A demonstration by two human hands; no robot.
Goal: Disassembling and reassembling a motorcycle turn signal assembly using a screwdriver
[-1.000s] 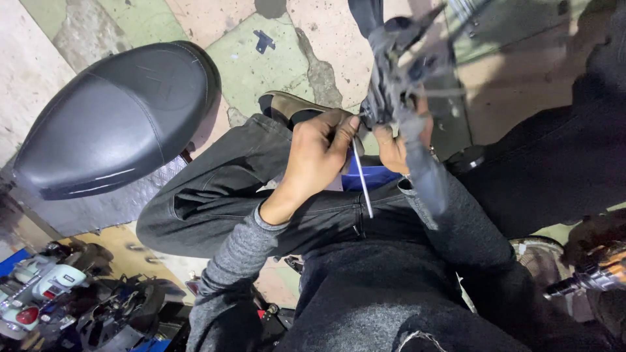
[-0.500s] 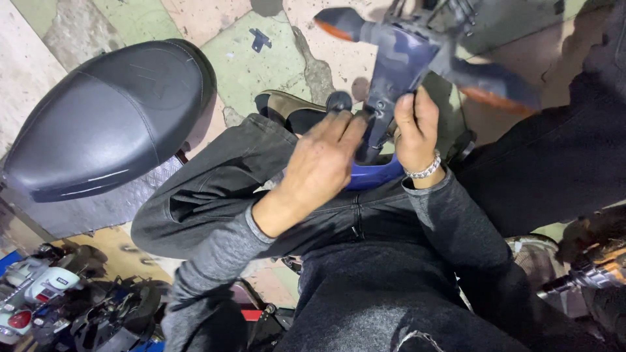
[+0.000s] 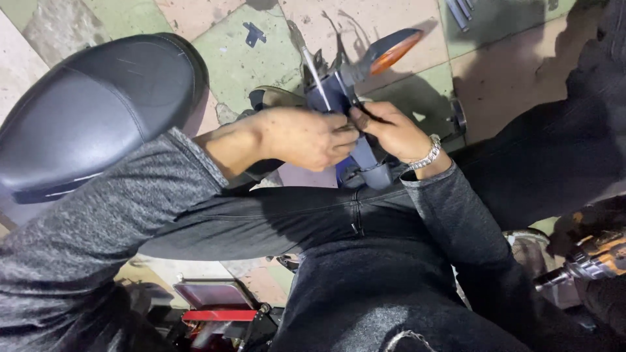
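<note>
I sit with a blue plastic vehicle part (image 3: 357, 160) resting on my lap; an orange turn-signal lamp (image 3: 391, 51) sticks out from its upper end. My left hand (image 3: 303, 138) grips the part from the left side. A thin metal rod, like a screwdriver shaft (image 3: 315, 73), rises from between my hands. My right hand (image 3: 385, 130), with a metal bracelet on the wrist, pinches at the part from the right, fingers closed near the shaft. Exactly which hand holds the rod is hidden by the fingers.
A black scooter seat (image 3: 91, 111) lies at the left on the tiled floor (image 3: 235, 39). A power drill (image 3: 587, 261) lies at the right edge. A red and black tool case (image 3: 215, 306) sits below my legs. Metal bits (image 3: 460, 10) lie at the top.
The view and the part shifted: the part has been turned so one orange lamp points up right, both hands moved closer together on it, and the thin shaft now stands above them.
</note>
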